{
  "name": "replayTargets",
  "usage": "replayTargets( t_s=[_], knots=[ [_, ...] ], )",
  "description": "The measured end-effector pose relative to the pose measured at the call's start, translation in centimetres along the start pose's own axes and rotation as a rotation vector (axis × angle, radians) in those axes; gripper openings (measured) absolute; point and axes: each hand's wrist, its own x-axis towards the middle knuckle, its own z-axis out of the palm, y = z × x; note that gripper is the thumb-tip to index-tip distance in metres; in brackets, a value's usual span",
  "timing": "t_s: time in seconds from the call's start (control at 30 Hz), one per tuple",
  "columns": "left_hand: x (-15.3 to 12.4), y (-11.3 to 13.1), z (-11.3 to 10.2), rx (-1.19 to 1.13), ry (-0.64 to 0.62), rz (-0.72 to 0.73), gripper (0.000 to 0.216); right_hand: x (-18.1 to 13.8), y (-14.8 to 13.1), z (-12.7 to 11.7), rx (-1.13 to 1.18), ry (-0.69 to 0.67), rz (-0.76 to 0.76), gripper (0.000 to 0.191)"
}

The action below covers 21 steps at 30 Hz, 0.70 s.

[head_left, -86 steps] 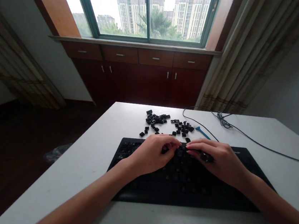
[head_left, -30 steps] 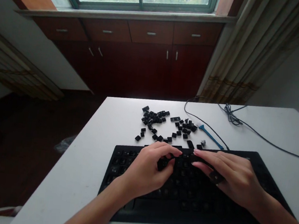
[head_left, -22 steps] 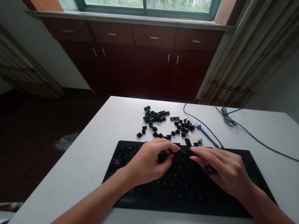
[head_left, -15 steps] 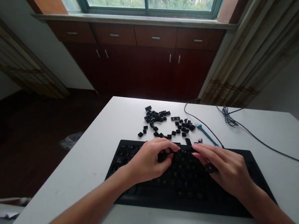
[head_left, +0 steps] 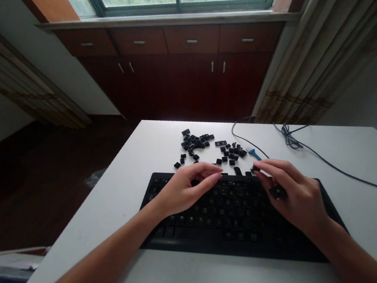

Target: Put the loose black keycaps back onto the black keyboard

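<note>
A black keyboard [head_left: 232, 235] lies across the white table under both my hands, with many of its keys off and bare sockets showing. My right hand [head_left: 291, 194] is above its back right part, pinching a small black keycap [head_left: 256, 168] between thumb and fingertips. Another black piece [head_left: 278, 191] shows against the fingers of that hand. My left hand [head_left: 192, 185] is curled over the back left keys, thumb and index tips close together; whether anything is between them I cannot make out. Loose black keycaps [head_left: 193, 143] lie behind the keyboard.
More loose keycaps [head_left: 231, 153] are scattered near the keyboard's back edge. A blue tool [head_left: 254, 154] lies behind my right hand, partly hidden. The black cable [head_left: 335, 171] runs over the table's right side. Beyond the table are dark red cabinets [head_left: 181, 84].
My right hand has moved slightly right and lifted, and a keycap now shows at its fingertips. My left hand has shifted a little left, away from it. The view has tilted slightly.
</note>
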Motion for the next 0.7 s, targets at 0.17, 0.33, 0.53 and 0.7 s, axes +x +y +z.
replayTargets(
  t_s=[0.17,0.33,0.53,0.7],
  knots=[
    [0.8,0.0,-2.7,-0.431,0.23,-0.089,0.027,0.2,0.3,-0.1,-0.011,0.063,0.083,0.035],
    [1.2,-0.2,-4.6,-0.671,0.402,-0.12,0.027,0.0,0.5,-0.1,-0.036,0.033,0.077,0.036],
    [1.3,-0.5,-5.2,-0.706,0.414,-0.149,0.026,-0.2,0.9,0.3,-0.026,0.001,0.069,0.034],
    [1.1,-0.5,-4.4,-0.578,0.323,-0.194,0.024,-0.1,1.0,0.3,0.004,-0.02,0.074,0.035]
  ],
)
